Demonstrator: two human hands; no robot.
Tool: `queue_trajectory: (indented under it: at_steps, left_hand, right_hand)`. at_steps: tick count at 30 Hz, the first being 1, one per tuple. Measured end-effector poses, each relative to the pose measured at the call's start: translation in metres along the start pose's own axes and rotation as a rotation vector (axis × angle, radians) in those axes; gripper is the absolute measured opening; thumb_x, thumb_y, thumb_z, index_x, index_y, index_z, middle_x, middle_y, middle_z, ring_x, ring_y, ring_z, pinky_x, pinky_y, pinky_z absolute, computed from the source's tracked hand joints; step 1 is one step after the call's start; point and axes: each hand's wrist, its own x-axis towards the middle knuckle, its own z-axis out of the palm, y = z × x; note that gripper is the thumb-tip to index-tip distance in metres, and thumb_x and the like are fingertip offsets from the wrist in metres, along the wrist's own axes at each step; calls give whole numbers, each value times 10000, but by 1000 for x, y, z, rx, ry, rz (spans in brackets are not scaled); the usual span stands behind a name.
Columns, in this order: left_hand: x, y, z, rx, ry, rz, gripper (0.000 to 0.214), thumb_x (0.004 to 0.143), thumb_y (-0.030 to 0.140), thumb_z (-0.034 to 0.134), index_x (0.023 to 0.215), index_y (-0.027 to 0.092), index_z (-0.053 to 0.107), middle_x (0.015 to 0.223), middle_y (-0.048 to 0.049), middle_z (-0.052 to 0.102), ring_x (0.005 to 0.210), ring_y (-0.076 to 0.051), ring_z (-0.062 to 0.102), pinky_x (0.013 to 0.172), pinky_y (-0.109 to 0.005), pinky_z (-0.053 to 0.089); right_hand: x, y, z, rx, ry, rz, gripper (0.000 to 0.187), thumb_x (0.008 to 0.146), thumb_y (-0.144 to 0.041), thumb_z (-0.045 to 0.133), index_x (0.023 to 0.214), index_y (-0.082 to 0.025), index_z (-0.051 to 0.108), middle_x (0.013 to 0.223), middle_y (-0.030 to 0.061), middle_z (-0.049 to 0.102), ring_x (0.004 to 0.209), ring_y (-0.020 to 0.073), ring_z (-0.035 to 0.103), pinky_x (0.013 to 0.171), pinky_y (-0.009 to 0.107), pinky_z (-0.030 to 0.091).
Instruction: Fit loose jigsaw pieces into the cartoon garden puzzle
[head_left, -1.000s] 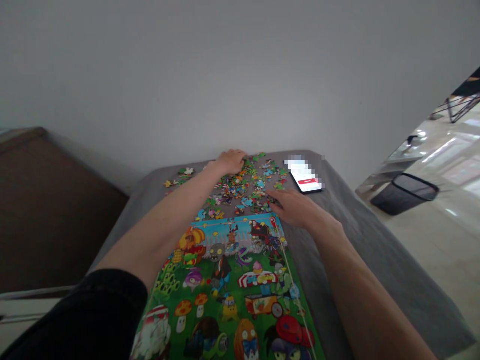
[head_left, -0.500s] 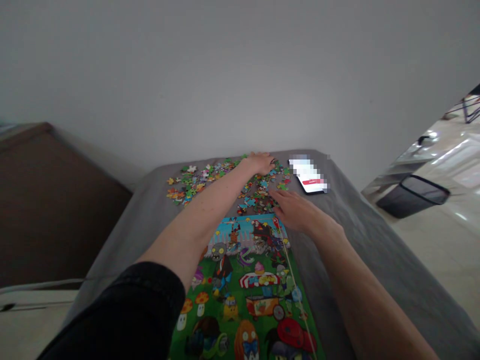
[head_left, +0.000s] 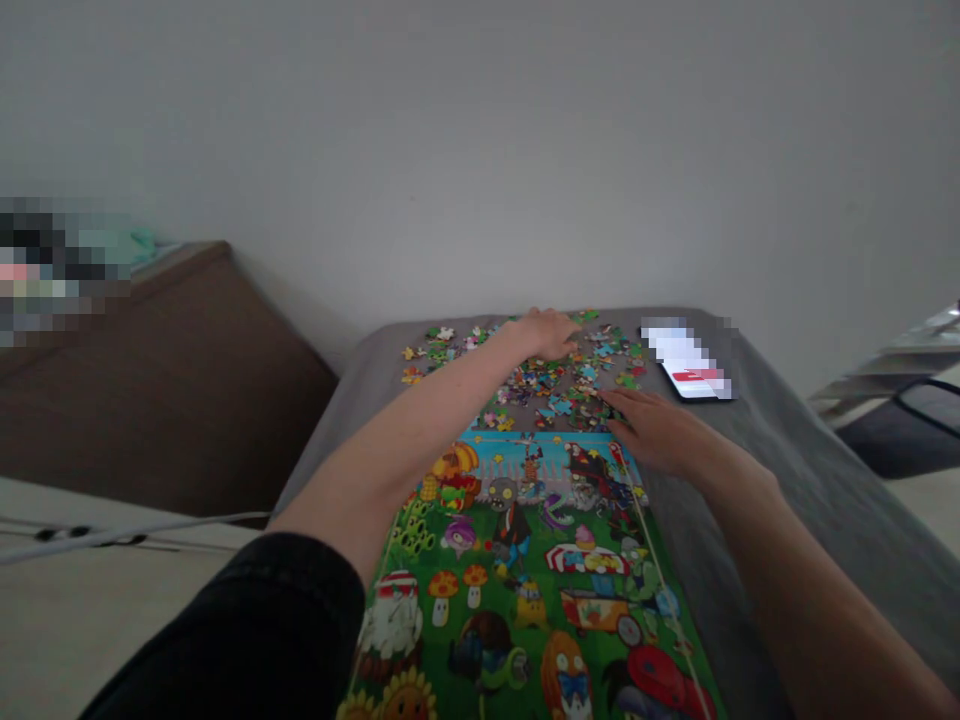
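Loose jigsaw puzzle pieces [head_left: 556, 406] in many colours lie heaped and scattered over the far part of the grey cloth. My left hand [head_left: 551, 335] reaches across the pile and rests palm down on its far side, its fingers apart and partly out of sight. At the pile's right edge is my right hand [head_left: 651, 424], its fingers stretched forward and touching the nearest pieces. Nearer to me lies a printed picture sheet [head_left: 517, 600] with cartoon plants and zombies on green. My left forearm covers part of the pieces.
A phone [head_left: 686, 360] with a lit screen lies right of the pieces. The grey cloth [head_left: 712, 540] covers the table, which meets a plain wall [head_left: 480, 160]. At left stands a brown panel [head_left: 165, 390] with a white cable [head_left: 150, 530] below; a dark bin [head_left: 900, 430] is at right.
The view has turned left, so the table appears further right. My left hand has drawn slightly closer to me over the pieces. My right hand stays at the pile's edge.
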Motion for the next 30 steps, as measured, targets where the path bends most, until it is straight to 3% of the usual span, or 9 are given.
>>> queue_trajectory:
  at_steps: [4, 7, 17, 20, 23, 26, 30]
  left_hand:
    - [-18, -17, 3, -8, -7, -28, 489, 1043, 358, 472, 1501, 210, 555, 1576, -125, 530, 1430, -322, 492, 1171, -514, 404]
    - [-13, -15, 3, -18, 13, -40, 496, 1046, 370, 469, 1520, 239, 530, 1608, -107, 493, 1450, -310, 473, 1186, -500, 391]
    - [62, 33, 7, -87, 72, -70, 598, 1071, 438, 349, 1641, 257, 328, 1755, -69, 190, 1585, -321, 245, 1250, -574, 288]
    - [77, 36, 11, -107, 75, -60, 565, 1072, 429, 348, 1615, 279, 380, 1731, -63, 278, 1568, -322, 286, 1234, -595, 308]
    - [84, 35, 14, -113, 104, -26, 502, 1063, 345, 368, 1539, 256, 502, 1635, -104, 457, 1478, -329, 439, 1188, -591, 375]
    - [85, 31, 15, -104, 145, -7, 478, 1028, 193, 370, 1444, 203, 605, 1499, -153, 596, 1360, -318, 566, 1132, -537, 442]
    - [77, 28, 13, -94, 154, 43, 479, 972, 93, 416, 1366, 178, 674, 1440, -143, 648, 1315, -278, 605, 1103, -441, 470]
  right_hand:
    - [1, 0, -1, 10, -20, 23, 525, 985, -234, 439, 1479, -128, 581, 1492, 173, 608, 1366, 324, 596, 1183, 483, 440]
    - [0, -2, -2, 4, -28, 35, 537, 994, -265, 451, 1497, -111, 559, 1520, 191, 575, 1396, 328, 571, 1193, 488, 431]
    - [-4, -7, -8, -18, -86, 71, 580, 1020, -276, 420, 1546, -37, 475, 1575, 216, 494, 1466, 314, 491, 1238, 471, 374]
    - [-5, -8, -8, -7, -52, 69, 556, 1015, -275, 426, 1524, -69, 512, 1557, 208, 522, 1443, 318, 520, 1221, 487, 401]
    - [-7, -10, -8, 6, -21, 65, 531, 1015, -283, 438, 1511, -121, 536, 1540, 190, 550, 1416, 320, 552, 1190, 505, 441]
    - [-8, -11, -8, 12, 9, 75, 514, 1018, -287, 451, 1514, -182, 538, 1522, 163, 578, 1395, 316, 574, 1160, 522, 472]
    - [-8, -10, -5, 3, 25, 62, 508, 1016, -278, 460, 1508, -188, 546, 1522, 160, 577, 1399, 312, 571, 1169, 512, 465]
